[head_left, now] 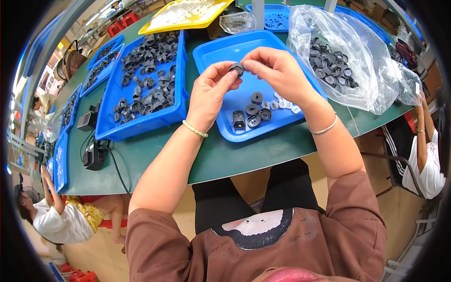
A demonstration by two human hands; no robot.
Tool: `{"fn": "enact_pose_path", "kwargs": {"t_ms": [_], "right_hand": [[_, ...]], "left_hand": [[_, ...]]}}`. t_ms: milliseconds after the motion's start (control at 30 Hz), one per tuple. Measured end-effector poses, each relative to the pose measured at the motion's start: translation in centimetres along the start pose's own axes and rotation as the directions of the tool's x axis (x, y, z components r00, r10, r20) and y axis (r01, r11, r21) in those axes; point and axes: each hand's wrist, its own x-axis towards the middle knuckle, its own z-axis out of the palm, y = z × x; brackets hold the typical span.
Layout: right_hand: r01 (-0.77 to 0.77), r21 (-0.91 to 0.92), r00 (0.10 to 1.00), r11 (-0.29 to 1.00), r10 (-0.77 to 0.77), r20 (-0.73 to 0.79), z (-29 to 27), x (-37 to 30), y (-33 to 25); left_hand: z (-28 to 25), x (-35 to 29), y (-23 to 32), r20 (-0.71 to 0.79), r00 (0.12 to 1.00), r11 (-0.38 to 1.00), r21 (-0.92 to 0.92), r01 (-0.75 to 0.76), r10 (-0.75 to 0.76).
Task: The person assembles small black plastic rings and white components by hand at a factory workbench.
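Note:
Above the shallow blue tray (225,127), my left hand (209,94) pinches a dark round plastic part (237,70) between thumb and fingers. My right hand (279,73) is closed in a pinch right at the part's right edge. Whatever its fingertips hold is too small to make out. Lower in the tray lie several dark round plastic parts (252,109), one of them in a taller dark housing (239,120). Beside them is a scatter of small white pieces (283,103).
A deep blue bin (105,129) of dark plastic parts stands left of the tray. On the right sits a clear plastic bag (366,89) of similar parts. Behind is a yellow tray (159,23) of white pieces. A black device (95,156) with a cable lies left. People sit at both sides.

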Motion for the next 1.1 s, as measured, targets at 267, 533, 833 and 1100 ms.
{"fn": "enact_pose_path", "kwargs": {"t_ms": [267, 533, 833, 1100], "right_hand": [[-0.058, 0.002, 0.996, 0.998, 0.057, 0.072, 0.8, 0.1, 0.4], [-0.1, 0.006, 0.994, 0.995, 0.1, 0.044, 0.6, -0.1, 0.4], [-0.386, -0.73, 0.738, 0.564, -0.286, -0.611, -11.9, -1.2, 0.9], [0.027, -0.63, 0.973, 0.776, 0.124, 0.195, -6.7, -1.1, 2.0]], "left_hand": [[0.0, -0.2, -0.2, -0.048, 0.999, 0.994, 0.107, -0.019, 0.024], [0.1, 0.0, -0.4, -0.005, 1.0, 0.991, 0.13, -0.009, 0.01], [1.4, -1.4, 0.3, 0.623, 0.779, 0.425, 0.727, -0.54, -0.076], [1.3, -1.3, 0.8, 0.491, 0.864, 0.533, 0.764, -0.364, -0.113]]}}
